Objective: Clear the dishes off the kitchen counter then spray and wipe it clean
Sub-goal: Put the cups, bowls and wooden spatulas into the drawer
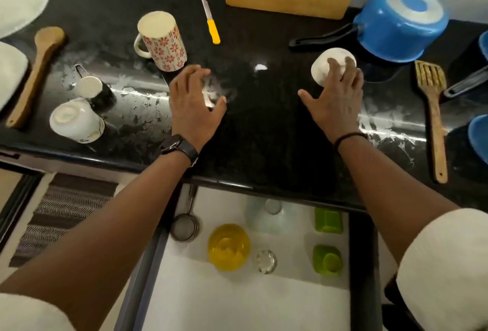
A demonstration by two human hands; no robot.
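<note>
White bowl [324,66] sits under the right hand [336,101]; left hand [194,105] hovers splayed.

Left hand [195,109], 9 o'clock: dark wristwatch [177,146], black strap. Right hand [335,95], 3 o'clock: thin black wristband [348,138]. Cream left sleeve [31,315], 8 o'clock; cream right sleeve [443,264], 4 o'clock.

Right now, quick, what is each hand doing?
Left hand: fingers curved over a pale blur; cannot tell if it holds anything.
Right hand: open, fingers resting on the white bowl.
</note>
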